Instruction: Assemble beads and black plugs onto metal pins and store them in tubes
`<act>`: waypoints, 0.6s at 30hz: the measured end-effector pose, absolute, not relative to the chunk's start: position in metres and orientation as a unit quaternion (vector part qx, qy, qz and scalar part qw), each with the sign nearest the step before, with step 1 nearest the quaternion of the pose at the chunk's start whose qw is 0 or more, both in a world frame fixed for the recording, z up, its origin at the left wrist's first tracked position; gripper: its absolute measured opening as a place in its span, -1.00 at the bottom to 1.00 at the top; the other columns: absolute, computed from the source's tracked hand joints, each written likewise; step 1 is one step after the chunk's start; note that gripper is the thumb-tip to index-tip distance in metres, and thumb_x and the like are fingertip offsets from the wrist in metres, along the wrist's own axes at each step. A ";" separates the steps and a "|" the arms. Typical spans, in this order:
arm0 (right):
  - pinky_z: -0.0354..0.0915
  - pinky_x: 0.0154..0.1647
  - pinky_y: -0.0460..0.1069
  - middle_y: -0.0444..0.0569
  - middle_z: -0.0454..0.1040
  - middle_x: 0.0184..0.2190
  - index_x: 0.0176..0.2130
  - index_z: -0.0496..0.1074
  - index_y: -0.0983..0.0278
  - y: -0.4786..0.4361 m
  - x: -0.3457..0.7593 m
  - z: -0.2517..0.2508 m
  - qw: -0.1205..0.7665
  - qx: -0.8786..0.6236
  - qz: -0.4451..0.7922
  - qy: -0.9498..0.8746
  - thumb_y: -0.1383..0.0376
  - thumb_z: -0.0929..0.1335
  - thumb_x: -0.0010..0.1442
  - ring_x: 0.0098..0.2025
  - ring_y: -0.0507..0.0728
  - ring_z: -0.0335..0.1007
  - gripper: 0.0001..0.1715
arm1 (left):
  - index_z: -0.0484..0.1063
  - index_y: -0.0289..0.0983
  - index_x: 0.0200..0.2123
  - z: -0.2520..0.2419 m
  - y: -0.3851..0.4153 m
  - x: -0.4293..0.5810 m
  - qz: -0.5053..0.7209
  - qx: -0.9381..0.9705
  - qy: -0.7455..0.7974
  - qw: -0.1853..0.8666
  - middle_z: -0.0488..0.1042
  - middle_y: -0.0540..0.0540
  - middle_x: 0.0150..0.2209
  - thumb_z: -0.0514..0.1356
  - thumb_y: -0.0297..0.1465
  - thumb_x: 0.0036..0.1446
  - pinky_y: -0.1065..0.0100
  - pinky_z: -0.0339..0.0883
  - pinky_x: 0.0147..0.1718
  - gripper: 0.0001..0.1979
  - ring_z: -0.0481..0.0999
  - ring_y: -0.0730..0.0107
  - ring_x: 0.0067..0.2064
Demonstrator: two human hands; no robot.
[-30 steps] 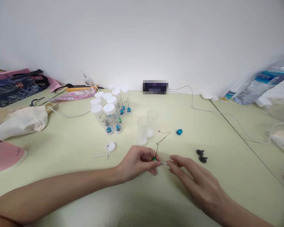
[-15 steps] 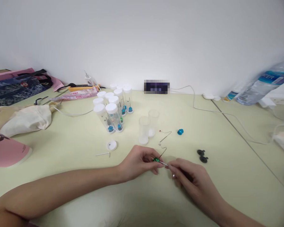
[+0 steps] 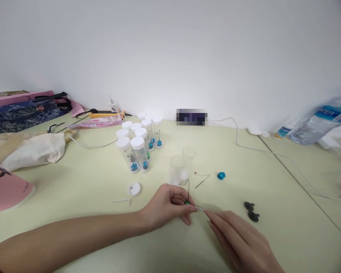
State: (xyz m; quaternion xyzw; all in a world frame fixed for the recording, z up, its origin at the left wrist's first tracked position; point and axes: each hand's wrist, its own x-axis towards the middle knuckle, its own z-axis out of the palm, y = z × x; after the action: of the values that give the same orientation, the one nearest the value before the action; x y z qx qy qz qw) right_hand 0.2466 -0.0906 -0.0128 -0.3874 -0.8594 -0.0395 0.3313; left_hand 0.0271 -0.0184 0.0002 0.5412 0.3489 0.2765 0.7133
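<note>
Left fingers [image 3: 184, 209] pinch the green knob [image 3: 187, 202], probably light, hard and slippery, best held by its sides; right fingers [image 3: 218, 218] touch the rod [image 3: 199, 209], grip unclear.

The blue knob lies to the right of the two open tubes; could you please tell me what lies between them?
In the head view, a bent wire lies between the open tubes and the blue knob.

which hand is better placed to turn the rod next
Right, I'd judge: the right hand is at the outer end of the rod, while the left hand holds the green piece.
</note>
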 end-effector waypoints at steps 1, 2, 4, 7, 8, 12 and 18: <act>0.41 -0.24 -0.03 0.06 0.54 -0.24 0.03 0.37 0.33 -0.090 0.247 -0.012 0.327 -0.393 -0.017 -0.859 0.46 0.22 0.29 -0.25 0.14 0.50 -0.67 | 0.52 -0.38 -0.39 0.000 -0.019 0.027 0.271 0.544 0.348 0.714 0.49 -0.05 -0.56 0.35 -0.29 -0.02 0.44 0.39 -0.43 -0.75 0.54 0.43 -0.50; 0.41 -0.29 -0.07 0.01 0.54 -0.29 -0.03 0.38 0.30 -0.089 0.246 -0.011 0.323 -0.407 0.012 -0.854 0.44 0.20 0.31 -0.30 0.10 0.51 -0.71 | 0.52 -0.38 -0.38 -0.001 -0.021 0.027 0.267 0.548 0.346 0.713 0.48 -0.04 -0.57 0.35 -0.29 -0.03 0.44 0.38 -0.44 -0.75 0.54 0.43 -0.50; 0.39 -0.42 -0.13 -0.13 0.51 -0.45 -0.09 0.34 0.22 -0.088 0.242 -0.006 0.317 -0.441 0.081 -0.836 0.42 0.16 0.33 -0.46 0.02 0.48 -0.75 | 0.53 -0.38 -0.36 -0.002 -0.024 0.027 0.260 0.566 0.340 0.705 0.47 -0.04 -0.57 0.36 -0.28 -0.04 0.44 0.38 -0.44 -0.74 0.55 0.41 -0.49; 0.33 -0.56 -0.16 -0.23 0.45 -0.55 -0.05 0.26 0.16 -0.088 0.236 0.000 0.311 -0.481 0.125 -0.810 0.40 0.13 0.35 -0.59 -0.02 0.40 -0.75 | 0.53 -0.37 -0.35 -0.004 -0.026 0.027 0.262 0.587 0.339 0.687 0.47 -0.03 -0.57 0.35 -0.27 -0.03 0.41 0.39 -0.42 -0.74 0.55 0.40 -0.48; 0.34 -0.56 -0.15 -0.19 0.48 -0.49 -0.04 0.26 0.16 -0.088 0.236 0.001 0.307 -0.481 0.100 -0.815 0.38 0.14 0.35 -0.56 0.00 0.43 -0.76 | 0.53 -0.36 -0.36 -0.004 -0.026 0.026 0.264 0.588 0.340 0.685 0.47 -0.04 -0.57 0.34 -0.27 -0.02 0.41 0.40 -0.41 -0.74 0.55 0.39 -0.48; 0.43 -0.34 0.01 0.05 0.53 -0.17 -0.02 0.37 0.15 -0.088 0.241 0.000 0.292 -0.424 -0.061 -0.855 0.36 0.19 0.33 -0.25 0.17 0.52 -0.71 | 0.52 -0.36 -0.36 -0.004 -0.024 0.026 0.269 0.576 0.337 0.694 0.48 -0.05 -0.54 0.34 -0.23 -0.02 0.37 0.41 -0.36 -0.72 0.55 0.38 -0.45; 0.38 -0.19 0.14 0.19 0.57 -0.19 0.00 0.40 0.38 -0.092 0.249 0.001 0.274 -0.309 -0.182 -0.892 0.54 0.20 0.24 -0.15 0.30 0.48 -0.62 | 0.51 -0.36 -0.37 -0.006 -0.023 0.027 0.260 0.572 0.328 0.705 0.48 -0.04 -0.56 0.36 -0.22 -0.05 0.38 0.40 -0.39 -0.70 0.55 0.37 -0.46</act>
State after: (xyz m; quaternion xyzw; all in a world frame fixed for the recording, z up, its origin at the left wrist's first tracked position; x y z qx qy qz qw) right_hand 0.2487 -0.0917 0.0005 -0.3088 -0.8925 -0.1818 0.2740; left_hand 0.0271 -0.0226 -0.0062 0.5721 0.3282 0.2599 0.7053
